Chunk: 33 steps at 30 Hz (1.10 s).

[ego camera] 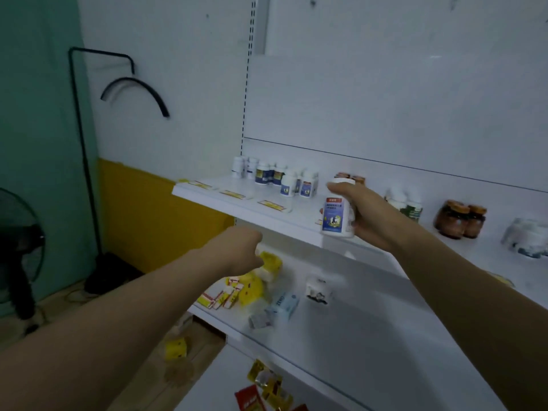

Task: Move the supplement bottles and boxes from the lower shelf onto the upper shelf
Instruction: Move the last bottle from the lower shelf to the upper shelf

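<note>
Two bare forearms reach in from the bottom corners. Ahead of both hands stands a white shelving unit. The upper shelf (237, 200) runs behind and to either side of the right hand (366, 216); the lower shelf (370, 336) spreads out below the right hand and to the right of the left hand (237, 250).

The right hand is wrapped around a white bottle with a blue label (338, 215), thumb over the cap and fingers behind. It holds the bottle upright at the front edge of the upper shelf. Whether the base touches the shelf cannot be told.

The left hand points down under the upper shelf, knuckles bent, next to a yellow packet (271, 262). Its fingertips are hidden, so a grip cannot be told.

Left of and beyond the right hand stands a cluster of white bottles (278, 176); right of it stand green-labelled bottles (410, 207) and brown jars (459, 218). Below the left hand lie red-and-yellow boxes (219, 295), a light blue box (281, 305) and a small white box (318, 289).
</note>
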Each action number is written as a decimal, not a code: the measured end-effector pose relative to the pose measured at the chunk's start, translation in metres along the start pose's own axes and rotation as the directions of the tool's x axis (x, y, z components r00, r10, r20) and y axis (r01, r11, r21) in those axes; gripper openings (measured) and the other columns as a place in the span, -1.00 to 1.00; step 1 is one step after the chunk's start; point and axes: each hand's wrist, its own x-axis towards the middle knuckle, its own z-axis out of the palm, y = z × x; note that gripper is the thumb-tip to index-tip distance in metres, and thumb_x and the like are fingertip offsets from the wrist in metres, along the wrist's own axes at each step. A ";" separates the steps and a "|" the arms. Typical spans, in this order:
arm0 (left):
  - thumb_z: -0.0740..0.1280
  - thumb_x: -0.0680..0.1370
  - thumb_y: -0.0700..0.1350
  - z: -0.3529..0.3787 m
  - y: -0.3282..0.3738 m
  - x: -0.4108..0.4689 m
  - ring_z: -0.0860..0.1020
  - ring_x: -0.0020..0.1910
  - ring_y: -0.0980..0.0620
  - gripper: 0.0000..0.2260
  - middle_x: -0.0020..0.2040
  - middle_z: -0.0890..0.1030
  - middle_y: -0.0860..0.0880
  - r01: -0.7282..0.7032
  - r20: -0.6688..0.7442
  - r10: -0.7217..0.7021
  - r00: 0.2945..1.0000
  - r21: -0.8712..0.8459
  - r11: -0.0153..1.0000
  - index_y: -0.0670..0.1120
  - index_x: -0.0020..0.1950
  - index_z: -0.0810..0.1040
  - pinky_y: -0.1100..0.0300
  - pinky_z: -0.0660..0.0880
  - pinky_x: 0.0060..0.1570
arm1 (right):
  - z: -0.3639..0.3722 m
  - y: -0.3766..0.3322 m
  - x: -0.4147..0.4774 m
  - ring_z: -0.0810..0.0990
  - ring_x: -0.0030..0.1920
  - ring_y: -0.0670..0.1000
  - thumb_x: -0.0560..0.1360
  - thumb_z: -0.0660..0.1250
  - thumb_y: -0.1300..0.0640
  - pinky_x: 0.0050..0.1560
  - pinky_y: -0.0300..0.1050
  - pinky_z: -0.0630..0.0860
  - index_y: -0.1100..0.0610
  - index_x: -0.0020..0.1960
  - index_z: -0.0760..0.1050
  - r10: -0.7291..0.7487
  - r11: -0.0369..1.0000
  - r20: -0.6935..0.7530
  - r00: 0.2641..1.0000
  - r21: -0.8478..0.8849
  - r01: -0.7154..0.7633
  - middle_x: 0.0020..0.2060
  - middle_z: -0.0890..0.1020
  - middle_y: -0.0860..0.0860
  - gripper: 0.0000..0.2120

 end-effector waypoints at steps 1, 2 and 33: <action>0.29 0.55 0.02 -0.002 -0.012 0.005 0.47 0.23 -0.07 -0.55 0.31 0.47 -0.12 0.008 -0.018 -0.008 1.000 -0.006 1.000 -0.11 0.39 0.37 0.13 0.45 0.09 | 0.007 0.001 0.011 0.63 -0.30 0.01 0.56 0.24 0.19 0.00 0.06 0.56 0.09 -0.20 0.47 -0.008 1.000 0.000 1.000 -0.012 0.008 -0.36 0.64 0.03 -0.83; 0.29 0.54 0.03 -0.004 -0.024 0.011 0.48 0.22 -0.07 -0.55 0.30 0.48 -0.11 0.010 -0.035 -0.010 0.999 -0.010 1.000 -0.10 0.39 0.38 0.13 0.45 0.07 | 0.015 0.003 0.023 0.64 -0.26 0.00 0.56 0.25 0.19 0.00 0.05 0.57 0.09 -0.19 0.46 -0.015 0.999 -0.003 1.000 -0.029 0.015 -0.30 0.65 0.04 -0.85; 0.28 0.55 0.06 -0.010 -0.151 0.357 0.47 0.22 -0.02 -0.54 0.36 0.44 -0.07 -0.353 -0.020 0.353 0.935 -0.093 0.931 -0.06 0.41 0.35 0.19 0.40 0.17 | -0.006 0.081 0.328 0.57 0.07 0.12 0.50 0.35 0.23 0.14 0.02 0.55 0.19 0.30 0.41 0.025 0.900 -0.544 0.839 -0.354 -0.256 0.10 0.53 0.16 -0.62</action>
